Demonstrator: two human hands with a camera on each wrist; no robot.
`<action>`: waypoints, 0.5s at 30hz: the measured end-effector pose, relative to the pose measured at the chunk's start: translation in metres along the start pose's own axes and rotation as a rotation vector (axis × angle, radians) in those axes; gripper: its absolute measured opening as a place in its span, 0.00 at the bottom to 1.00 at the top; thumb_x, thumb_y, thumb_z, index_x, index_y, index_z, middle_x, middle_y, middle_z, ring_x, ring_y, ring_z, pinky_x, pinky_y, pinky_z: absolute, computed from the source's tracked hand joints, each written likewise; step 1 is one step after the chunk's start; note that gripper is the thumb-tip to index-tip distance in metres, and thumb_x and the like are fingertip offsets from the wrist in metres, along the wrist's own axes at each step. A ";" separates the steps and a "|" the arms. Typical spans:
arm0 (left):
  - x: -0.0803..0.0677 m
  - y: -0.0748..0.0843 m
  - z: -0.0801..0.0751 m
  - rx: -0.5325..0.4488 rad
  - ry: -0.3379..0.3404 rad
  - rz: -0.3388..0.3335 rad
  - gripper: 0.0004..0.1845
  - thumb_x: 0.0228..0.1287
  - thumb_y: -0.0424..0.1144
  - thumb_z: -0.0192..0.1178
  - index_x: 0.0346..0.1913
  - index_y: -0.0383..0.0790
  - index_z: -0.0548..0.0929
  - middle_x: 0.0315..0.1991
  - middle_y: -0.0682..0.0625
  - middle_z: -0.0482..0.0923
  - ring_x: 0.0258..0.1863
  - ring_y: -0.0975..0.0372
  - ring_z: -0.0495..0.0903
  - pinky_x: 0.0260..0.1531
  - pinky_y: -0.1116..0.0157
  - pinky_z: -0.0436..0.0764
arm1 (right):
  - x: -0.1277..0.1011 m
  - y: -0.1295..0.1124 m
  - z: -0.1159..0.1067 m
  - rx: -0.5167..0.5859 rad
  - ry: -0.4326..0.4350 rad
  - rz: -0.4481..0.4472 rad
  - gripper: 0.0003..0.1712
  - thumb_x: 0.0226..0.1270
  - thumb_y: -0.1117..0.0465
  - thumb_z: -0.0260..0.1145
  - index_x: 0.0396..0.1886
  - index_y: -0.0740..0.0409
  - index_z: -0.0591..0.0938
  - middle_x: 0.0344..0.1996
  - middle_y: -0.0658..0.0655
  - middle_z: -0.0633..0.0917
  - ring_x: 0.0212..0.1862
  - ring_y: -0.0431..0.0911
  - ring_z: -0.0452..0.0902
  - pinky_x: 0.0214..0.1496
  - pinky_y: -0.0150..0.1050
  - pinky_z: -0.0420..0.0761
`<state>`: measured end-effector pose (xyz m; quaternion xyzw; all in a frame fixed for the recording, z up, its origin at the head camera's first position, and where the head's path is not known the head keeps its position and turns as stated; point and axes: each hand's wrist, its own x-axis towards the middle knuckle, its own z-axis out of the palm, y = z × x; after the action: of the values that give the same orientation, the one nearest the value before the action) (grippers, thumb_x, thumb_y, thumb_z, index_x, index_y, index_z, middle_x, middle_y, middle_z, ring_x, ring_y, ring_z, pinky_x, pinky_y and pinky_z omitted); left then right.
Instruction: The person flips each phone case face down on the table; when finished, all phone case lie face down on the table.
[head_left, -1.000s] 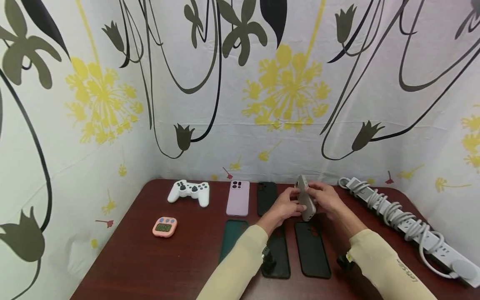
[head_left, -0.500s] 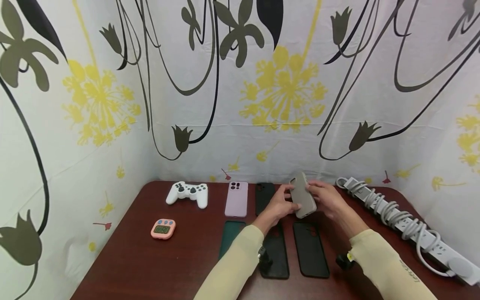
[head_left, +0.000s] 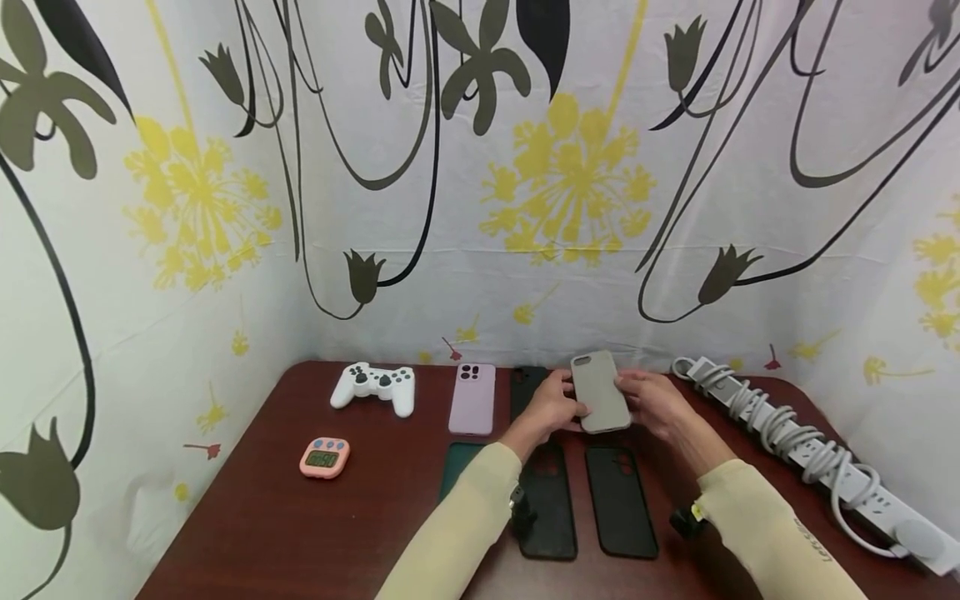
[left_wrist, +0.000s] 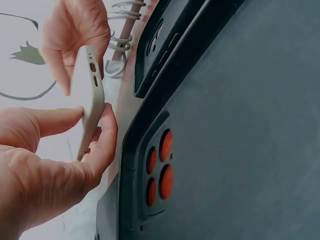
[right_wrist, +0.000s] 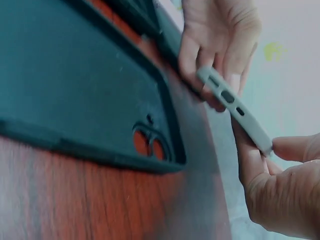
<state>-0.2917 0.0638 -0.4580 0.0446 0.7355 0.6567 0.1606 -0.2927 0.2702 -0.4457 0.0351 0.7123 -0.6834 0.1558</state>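
Note:
Both hands hold a grey-beige phone case (head_left: pixel 602 392) above the far part of the table. Its back, with the camera cutout at the upper left, faces the head camera. My left hand (head_left: pixel 550 407) pinches the left edge, thumb on the back and fingers behind. At the right edge, my right hand (head_left: pixel 658 403) pinches the case between thumb and fingers. The right wrist view shows port holes along the edge of the phone case (right_wrist: pixel 235 107). Below the hands lie a black phone case (head_left: pixel 621 500) and another dark phone case (head_left: pixel 547 508).
A lilac phone case (head_left: pixel 472 400), a black case (head_left: pixel 527 387) and a green case (head_left: pixel 459 462), partly behind the left sleeve, lie leftward. Farther left are a white game controller (head_left: pixel 373 388) and a pink timer (head_left: pixel 325 457). A cord-wrapped power strip (head_left: pixel 810 454) runs along the right.
The grey-beige phone case has turned from nearly edge-on until its back faces the head camera. My left hand has shifted slightly left with it.

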 end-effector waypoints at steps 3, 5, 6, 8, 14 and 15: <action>0.000 0.001 -0.002 0.047 0.001 -0.007 0.34 0.66 0.23 0.68 0.74 0.40 0.71 0.68 0.38 0.76 0.47 0.49 0.89 0.40 0.52 0.92 | 0.003 0.005 -0.002 -0.063 0.024 0.007 0.31 0.87 0.58 0.54 0.78 0.73 0.63 0.42 0.42 0.86 0.43 0.34 0.84 0.45 0.39 0.88; 0.002 0.001 -0.003 0.089 0.003 -0.002 0.35 0.66 0.23 0.68 0.75 0.39 0.71 0.68 0.38 0.76 0.45 0.49 0.89 0.38 0.53 0.92 | 0.004 0.007 -0.002 -0.121 0.042 0.005 0.31 0.86 0.58 0.56 0.78 0.73 0.64 0.45 0.46 0.87 0.44 0.35 0.84 0.44 0.39 0.89; 0.002 0.001 -0.003 0.115 0.004 0.002 0.36 0.66 0.23 0.68 0.75 0.38 0.70 0.68 0.37 0.76 0.44 0.49 0.89 0.36 0.54 0.92 | 0.004 0.008 -0.002 -0.149 0.058 0.006 0.32 0.85 0.58 0.57 0.78 0.73 0.65 0.46 0.48 0.87 0.44 0.35 0.85 0.44 0.40 0.89; 0.005 0.001 -0.003 0.181 0.009 0.012 0.36 0.65 0.23 0.67 0.76 0.38 0.70 0.67 0.37 0.77 0.42 0.50 0.89 0.33 0.55 0.92 | 0.004 0.009 -0.002 -0.192 0.084 0.010 0.32 0.84 0.58 0.59 0.77 0.72 0.67 0.50 0.52 0.87 0.44 0.36 0.85 0.45 0.41 0.90; 0.008 0.006 0.000 0.460 0.042 0.061 0.36 0.64 0.23 0.66 0.76 0.39 0.72 0.60 0.39 0.83 0.33 0.57 0.86 0.24 0.62 0.87 | 0.005 0.009 -0.002 -0.266 0.129 0.019 0.31 0.81 0.60 0.62 0.76 0.71 0.69 0.55 0.61 0.86 0.44 0.38 0.86 0.49 0.47 0.91; 0.008 0.007 0.001 0.502 0.047 0.071 0.36 0.64 0.23 0.65 0.76 0.39 0.72 0.59 0.40 0.83 0.33 0.58 0.85 0.24 0.63 0.85 | 0.005 0.009 -0.002 -0.274 0.137 0.019 0.31 0.81 0.60 0.62 0.75 0.71 0.70 0.55 0.62 0.87 0.44 0.39 0.86 0.50 0.48 0.91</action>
<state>-0.3000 0.0677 -0.4526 0.0934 0.8770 0.4596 0.1043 -0.2957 0.2717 -0.4556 0.0668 0.8076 -0.5742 0.1165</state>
